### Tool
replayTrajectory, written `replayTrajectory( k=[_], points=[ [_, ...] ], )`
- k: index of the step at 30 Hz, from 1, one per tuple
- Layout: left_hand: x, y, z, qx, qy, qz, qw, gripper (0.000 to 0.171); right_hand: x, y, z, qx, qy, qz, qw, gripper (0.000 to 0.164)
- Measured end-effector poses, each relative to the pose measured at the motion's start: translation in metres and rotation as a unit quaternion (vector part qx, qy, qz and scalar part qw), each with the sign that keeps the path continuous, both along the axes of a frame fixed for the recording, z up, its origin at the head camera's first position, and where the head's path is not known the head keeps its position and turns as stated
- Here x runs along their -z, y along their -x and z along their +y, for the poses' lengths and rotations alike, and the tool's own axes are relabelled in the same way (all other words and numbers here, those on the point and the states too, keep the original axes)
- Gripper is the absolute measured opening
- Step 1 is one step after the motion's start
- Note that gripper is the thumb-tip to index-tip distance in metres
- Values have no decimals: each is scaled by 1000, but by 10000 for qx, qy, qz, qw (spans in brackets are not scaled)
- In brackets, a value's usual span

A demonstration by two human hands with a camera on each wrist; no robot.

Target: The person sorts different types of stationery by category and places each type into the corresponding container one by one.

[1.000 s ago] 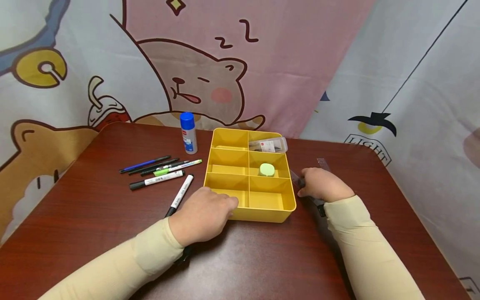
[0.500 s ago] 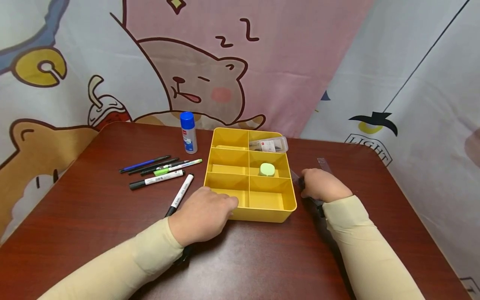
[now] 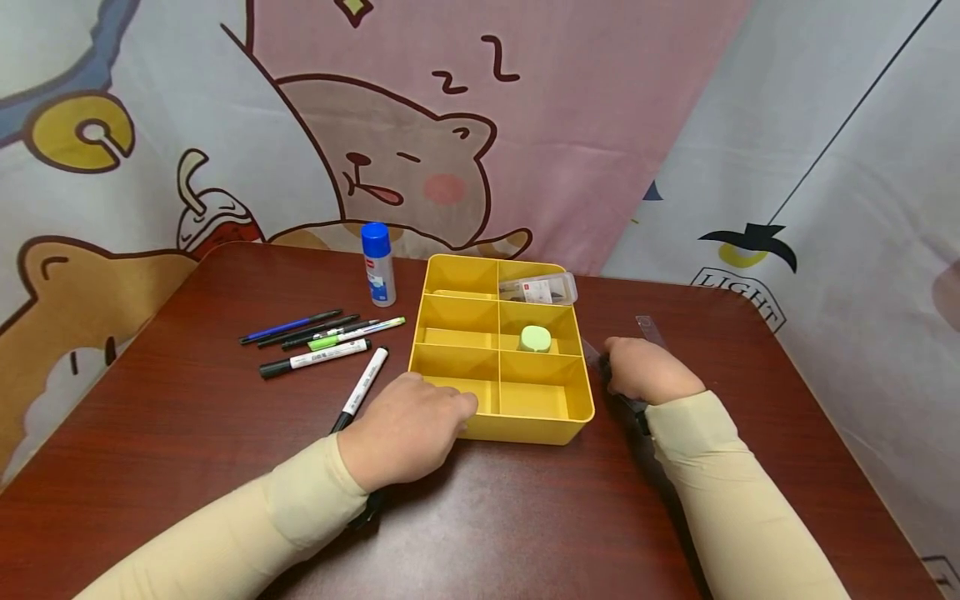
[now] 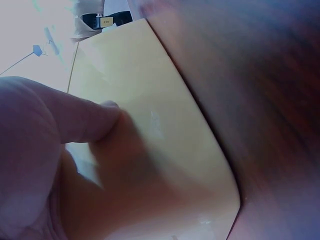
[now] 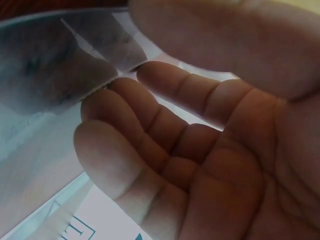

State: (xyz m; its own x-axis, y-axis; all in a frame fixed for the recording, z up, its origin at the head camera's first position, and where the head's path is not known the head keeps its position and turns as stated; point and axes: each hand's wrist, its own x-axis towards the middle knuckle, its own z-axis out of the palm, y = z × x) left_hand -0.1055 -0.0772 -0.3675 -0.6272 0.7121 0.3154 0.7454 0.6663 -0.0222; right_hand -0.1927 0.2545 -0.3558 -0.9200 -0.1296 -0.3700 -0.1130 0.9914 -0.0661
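My left hand (image 3: 408, 432) grips the near left corner of a yellow compartment box (image 3: 525, 431). In the left wrist view its thumb (image 4: 87, 120) presses on the outer wall. To the right of the box, my right hand (image 3: 651, 370) holds a clear plastic ruler-like piece (image 3: 649, 330), parts of which stick out past the hand. In the right wrist view curled fingers (image 5: 112, 160) meet this see-through sheet (image 5: 45, 65), with the thumb close above. A pale green rounded block (image 3: 534, 339) and a clear plastic case (image 3: 536, 290) lie in the box's right compartments.
A glue bottle with a blue cap (image 3: 378, 265) stands upright left of the box. Several pens (image 3: 322, 332) and a white marker (image 3: 315, 358) lie at the left; another white marker (image 3: 364, 382) lies beside my left hand. A printed curtain (image 3: 570, 125) hangs behind the table.
My right hand's fingers have drawn in slightly at the clear plastic piece. The left hand and the box stay in place.
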Motion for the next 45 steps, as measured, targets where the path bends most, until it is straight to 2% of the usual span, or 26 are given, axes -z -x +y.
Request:
replayTrajectory(
  k=[12,23,45],
  points=[
    [0,1,0,33,10,-43,10000,31,-2,-1,0,42,80,-29,10000,26],
    [0,1,0,21,35,-28,10000,31,-1,-1,0,-85,-13,38,10000,26],
    [0,1,0,12,21,-63,10000,31,-2,-2,0,-54,-7,27,10000,28]
  ],
)
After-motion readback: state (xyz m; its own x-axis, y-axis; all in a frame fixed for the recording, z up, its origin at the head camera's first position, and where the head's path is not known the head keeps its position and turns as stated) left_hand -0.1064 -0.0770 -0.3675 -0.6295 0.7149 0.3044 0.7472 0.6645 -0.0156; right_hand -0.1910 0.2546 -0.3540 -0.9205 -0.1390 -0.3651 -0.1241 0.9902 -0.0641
